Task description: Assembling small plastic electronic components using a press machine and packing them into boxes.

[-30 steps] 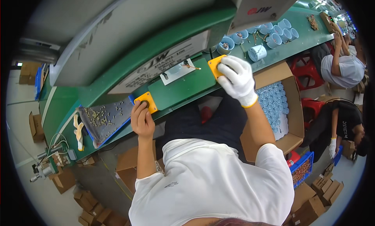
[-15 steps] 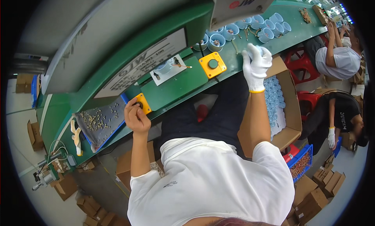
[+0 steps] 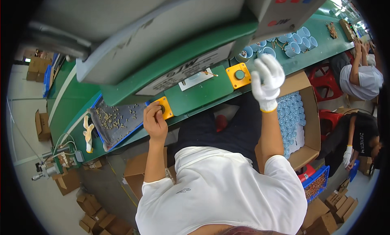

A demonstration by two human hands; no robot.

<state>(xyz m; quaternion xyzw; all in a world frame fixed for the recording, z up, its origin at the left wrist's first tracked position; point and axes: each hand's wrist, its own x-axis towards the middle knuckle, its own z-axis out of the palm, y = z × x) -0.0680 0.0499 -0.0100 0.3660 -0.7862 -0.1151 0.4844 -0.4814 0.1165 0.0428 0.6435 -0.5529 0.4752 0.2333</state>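
Note:
My bare left hand (image 3: 156, 120) is at the left yellow button box (image 3: 166, 107), its fingers curled together against the dark round button; whatever they may pinch is hidden. My right hand (image 3: 268, 83), in a white knitted glove, hovers just right of the other yellow button box (image 3: 232, 80) and its green button (image 3: 239, 74). Its fingers are bent but apart, and I see nothing held. Between the boxes lies a green plate, with a white metal fixture (image 3: 191, 83) partly under the machine head (image 3: 178, 74). A short thin wire piece (image 3: 210, 73) sticks out at the fixture.
Light blue cups (image 3: 292, 49) with small parts stand beyond my right hand. A carton (image 3: 310, 147) of blue cups is at my right. A blue-rimmed tray (image 3: 136, 133) of small pieces and a spare glove (image 3: 87, 131) lie left. Co-workers (image 3: 361, 80) sit at far right.
My right hand has come from beside the cups back toward the right button box. My left hand stays at its button. The whole view has shifted, and the machine head covers more of the fixture.

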